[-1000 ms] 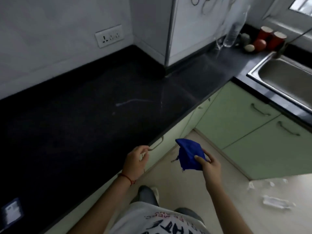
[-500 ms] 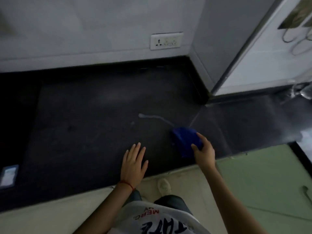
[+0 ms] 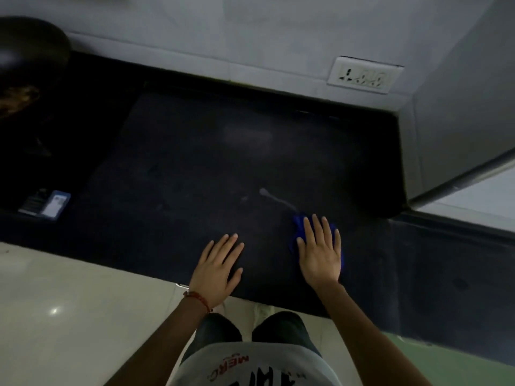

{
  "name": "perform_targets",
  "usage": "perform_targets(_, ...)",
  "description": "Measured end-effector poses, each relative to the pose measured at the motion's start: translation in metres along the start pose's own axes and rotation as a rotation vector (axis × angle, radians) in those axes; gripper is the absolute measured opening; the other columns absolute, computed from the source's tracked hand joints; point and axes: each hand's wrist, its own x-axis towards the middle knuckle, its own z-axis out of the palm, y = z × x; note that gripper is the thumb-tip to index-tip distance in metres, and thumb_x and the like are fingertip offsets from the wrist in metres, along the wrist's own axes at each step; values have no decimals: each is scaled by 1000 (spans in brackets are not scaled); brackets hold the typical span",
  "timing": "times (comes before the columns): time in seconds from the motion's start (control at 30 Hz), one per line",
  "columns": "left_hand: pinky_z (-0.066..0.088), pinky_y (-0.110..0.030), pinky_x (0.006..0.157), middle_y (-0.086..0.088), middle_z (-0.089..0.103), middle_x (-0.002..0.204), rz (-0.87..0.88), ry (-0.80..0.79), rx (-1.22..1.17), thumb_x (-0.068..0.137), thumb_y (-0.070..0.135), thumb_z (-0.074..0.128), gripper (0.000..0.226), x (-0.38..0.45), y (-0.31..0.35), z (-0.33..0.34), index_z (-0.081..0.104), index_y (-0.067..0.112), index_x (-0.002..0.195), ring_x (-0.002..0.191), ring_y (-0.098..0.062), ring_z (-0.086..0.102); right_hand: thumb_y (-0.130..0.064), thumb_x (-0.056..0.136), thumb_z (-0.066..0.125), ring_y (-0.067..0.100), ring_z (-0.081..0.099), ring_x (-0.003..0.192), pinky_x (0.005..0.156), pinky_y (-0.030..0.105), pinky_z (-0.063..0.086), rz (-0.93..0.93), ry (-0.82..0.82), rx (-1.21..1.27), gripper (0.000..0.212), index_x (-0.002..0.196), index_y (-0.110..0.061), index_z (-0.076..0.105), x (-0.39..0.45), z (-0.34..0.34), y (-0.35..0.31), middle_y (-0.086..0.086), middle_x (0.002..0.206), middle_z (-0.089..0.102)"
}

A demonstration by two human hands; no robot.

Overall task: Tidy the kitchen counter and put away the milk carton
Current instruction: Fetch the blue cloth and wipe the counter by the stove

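The black counter (image 3: pixel 195 162) fills the middle of the view. A blue cloth (image 3: pixel 297 227) lies on it near the front edge, mostly covered by my right hand (image 3: pixel 320 252), which presses flat on it with fingers spread. A thin white streak (image 3: pixel 274 197) runs across the counter up to the cloth's far corner. My left hand (image 3: pixel 218 264) rests flat on the bare counter to the left of the cloth, fingers apart, holding nothing. No milk carton is in view.
A small blue-and-white packet (image 3: pixel 46 204) lies at the counter's left end. A dark round vessel (image 3: pixel 28 59) stands at the back left. A wall socket (image 3: pixel 363 75) sits above the counter's back edge. A grey panel (image 3: pixel 459 107) closes off the right.
My right hand brought the blue cloth from the air down onto the counter and now lies flat on it. My left hand moved from the drawer handle onto the counter. The view swung left.
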Motion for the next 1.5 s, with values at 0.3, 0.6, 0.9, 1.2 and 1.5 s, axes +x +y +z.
perform_targets(0.3,12,-34,113,-3,51,139,9,95,50,84,41,42,51,2,-2,10,46,21,130,132,-17,29,-37,98,23,21,-1,146,117,38,-5,-214,-4,-9,53,147,-18,13,74,-13,-38,5,158,8)
perform_targets(0.6,15,-38,111,-10,55,135,-306,300,7,87,35,37,47,-12,-45,-5,48,14,128,129,-21,31,-37,96,32,28,7,146,118,43,7,-78,73,130,53,145,-15,24,60,-5,-40,9,158,10)
perform_targets(0.9,16,-41,109,-10,51,139,-480,210,-27,87,34,32,49,-35,-91,-2,44,14,131,131,-22,29,-39,98,23,27,-4,146,119,43,5,-245,-70,-5,54,147,-24,9,95,-3,-113,-1,159,-2)
perform_targets(1.2,12,-39,109,-11,49,140,-535,283,-104,88,39,32,51,-42,-116,-13,42,15,132,132,-21,24,-45,92,12,29,8,145,117,44,12,-311,-93,-27,59,146,-21,16,66,13,-158,1,158,9)
perform_targets(1.5,18,-46,114,-12,37,148,-699,248,-113,89,40,21,58,-52,-191,-21,37,13,138,138,-30,30,-37,96,23,30,9,145,117,44,14,-372,-85,-67,54,146,-20,15,88,28,-257,3,158,9)
